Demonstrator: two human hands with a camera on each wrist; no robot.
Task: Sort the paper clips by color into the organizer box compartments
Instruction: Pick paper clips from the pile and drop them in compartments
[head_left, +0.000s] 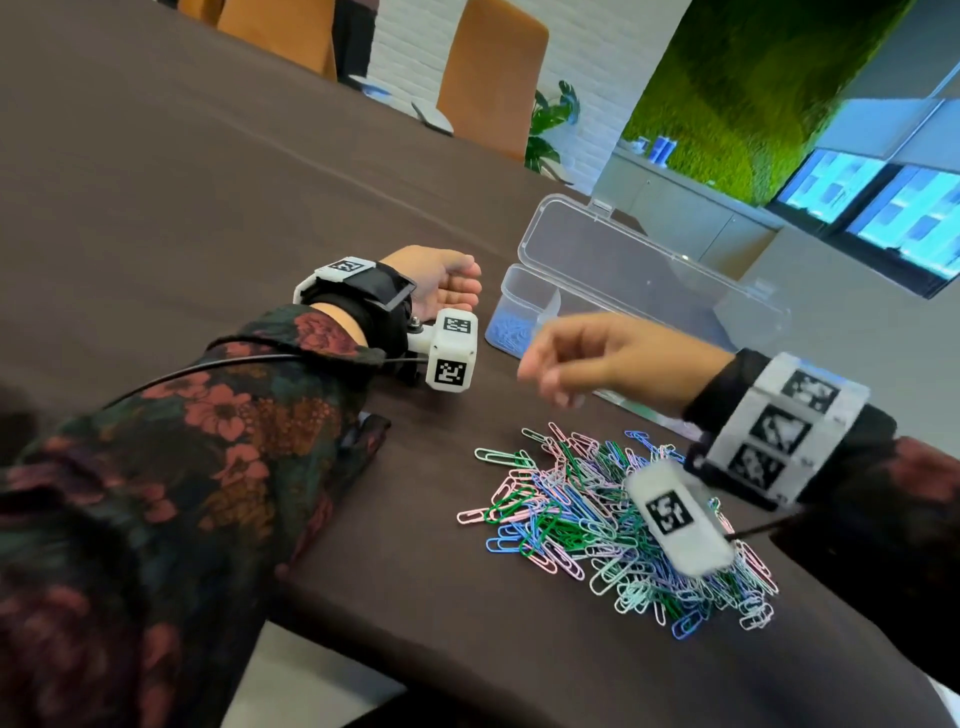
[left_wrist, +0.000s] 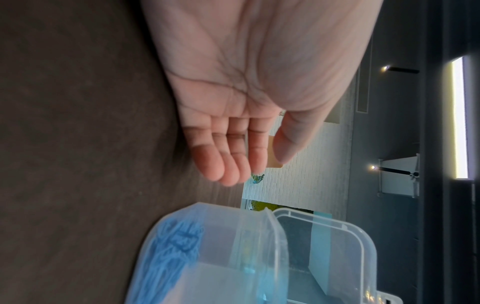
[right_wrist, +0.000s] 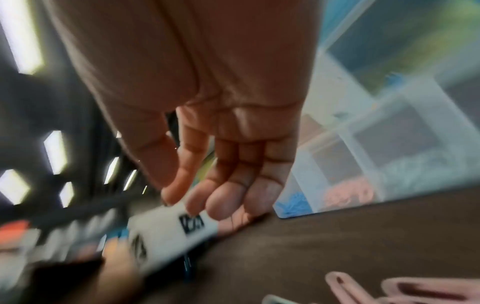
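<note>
A heap of paper clips (head_left: 613, 525) in pink, green, blue, white and pale teal lies on the dark table near its front edge. Behind it stands the clear organizer box (head_left: 524, 296), lid up; its left end compartment holds blue clips (left_wrist: 174, 246), and a pink cluster (right_wrist: 348, 195) shows in another. My right hand (head_left: 561, 364) hovers blurred between heap and box, fingers relaxed and downward, nothing seen in them. My left hand (head_left: 452, 280) rests on the table left of the box, palm turned up, fingers straight and empty (left_wrist: 223, 160).
The raised clear lid (head_left: 639, 270) leans back behind the compartments. Brown table (head_left: 208, 182) stretches far left and back. Orange chairs (head_left: 493, 73) stand beyond the table. The table's near edge runs below the clip heap.
</note>
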